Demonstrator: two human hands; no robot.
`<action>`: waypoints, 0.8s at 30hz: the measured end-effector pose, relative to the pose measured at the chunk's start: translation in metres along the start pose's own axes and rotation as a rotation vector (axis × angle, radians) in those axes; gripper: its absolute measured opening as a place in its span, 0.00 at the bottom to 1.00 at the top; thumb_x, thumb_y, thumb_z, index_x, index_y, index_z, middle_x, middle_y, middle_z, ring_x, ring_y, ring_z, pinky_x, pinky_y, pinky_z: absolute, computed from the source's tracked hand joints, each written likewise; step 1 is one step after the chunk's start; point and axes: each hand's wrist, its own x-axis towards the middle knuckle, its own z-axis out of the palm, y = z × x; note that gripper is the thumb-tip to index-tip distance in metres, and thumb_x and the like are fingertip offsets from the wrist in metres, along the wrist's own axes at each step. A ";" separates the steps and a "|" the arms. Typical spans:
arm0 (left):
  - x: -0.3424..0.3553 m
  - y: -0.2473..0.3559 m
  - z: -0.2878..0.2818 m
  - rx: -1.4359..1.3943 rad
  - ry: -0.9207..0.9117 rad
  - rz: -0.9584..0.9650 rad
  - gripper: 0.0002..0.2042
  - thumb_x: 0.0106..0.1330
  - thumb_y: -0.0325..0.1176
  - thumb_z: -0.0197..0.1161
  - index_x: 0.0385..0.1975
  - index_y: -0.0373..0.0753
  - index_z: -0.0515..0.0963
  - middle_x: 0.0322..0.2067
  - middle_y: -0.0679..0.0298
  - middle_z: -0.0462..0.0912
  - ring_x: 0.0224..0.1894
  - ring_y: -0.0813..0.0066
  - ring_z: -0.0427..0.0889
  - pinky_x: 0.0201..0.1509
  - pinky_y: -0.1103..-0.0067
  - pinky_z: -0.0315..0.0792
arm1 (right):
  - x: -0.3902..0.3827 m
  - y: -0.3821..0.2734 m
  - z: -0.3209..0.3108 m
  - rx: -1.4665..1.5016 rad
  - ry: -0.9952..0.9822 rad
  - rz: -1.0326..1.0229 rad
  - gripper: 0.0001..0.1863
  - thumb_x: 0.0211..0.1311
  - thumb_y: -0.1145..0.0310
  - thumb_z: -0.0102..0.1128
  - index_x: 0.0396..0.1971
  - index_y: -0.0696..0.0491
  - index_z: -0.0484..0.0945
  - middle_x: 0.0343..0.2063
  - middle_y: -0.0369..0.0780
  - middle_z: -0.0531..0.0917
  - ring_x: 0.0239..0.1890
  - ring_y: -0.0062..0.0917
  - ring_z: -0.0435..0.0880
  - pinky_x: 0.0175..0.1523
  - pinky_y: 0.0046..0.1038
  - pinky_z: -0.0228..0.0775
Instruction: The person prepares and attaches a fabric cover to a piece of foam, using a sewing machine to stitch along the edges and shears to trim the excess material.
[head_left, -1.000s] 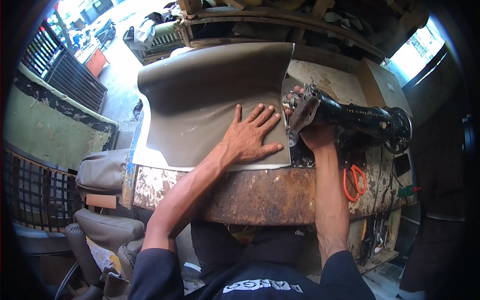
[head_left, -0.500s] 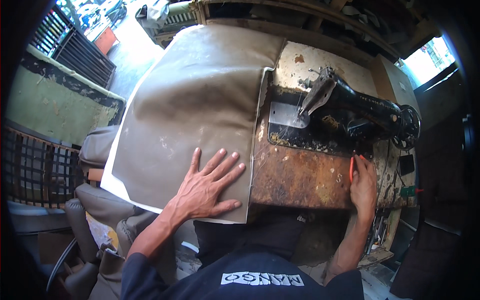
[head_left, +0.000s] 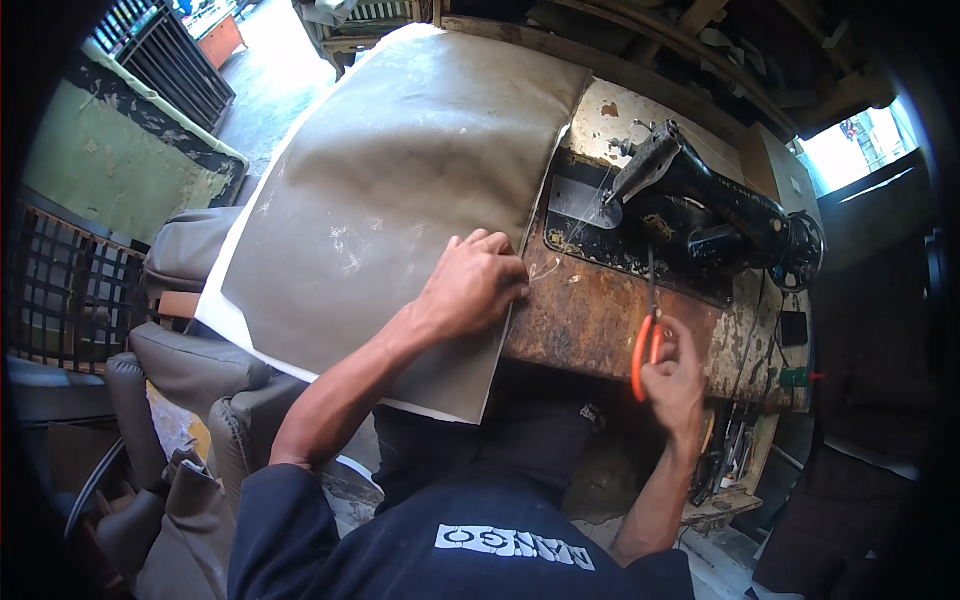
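A large brown leather-like sheet (head_left: 330,200) with a white backing along its rim covers the left of the worktable. My left hand (head_left: 472,278) rests at its right edge, fingers curled and closed. Fine pale threads (head_left: 545,268) run beside those fingertips toward the machine; what the fingers pinch is hidden. In my right hand (head_left: 678,385) is a pair of scissors (head_left: 641,360) with orange handles, blades pointing away from me toward the machine bed. The black sewing machine (head_left: 725,210) stands on the right, its needle end facing the sheet.
The worn wooden tabletop (head_left: 575,320) shows between sheet and scissors. Padded brown upholstery pieces (head_left: 195,365) lie at the lower left, near a dark lattice frame (head_left: 60,290). Tools (head_left: 738,455) hang in a compartment under the table's right side. A cardboard panel (head_left: 780,170) stands behind the machine.
My left hand has gone from lying flat on the sheet to curled at its right edge, farther from me. My right hand has brought the scissors left from beside the machine.
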 end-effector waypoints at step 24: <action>-0.080 0.081 -0.015 -0.626 0.078 0.262 0.06 0.61 0.23 0.72 0.36 0.38 0.86 0.30 0.60 0.84 0.35 0.64 0.83 0.42 0.71 0.75 | -0.041 -0.026 0.062 0.838 -0.205 0.022 0.26 0.66 0.74 0.71 0.62 0.62 0.75 0.39 0.42 0.87 0.33 0.20 0.86 0.37 0.23 0.79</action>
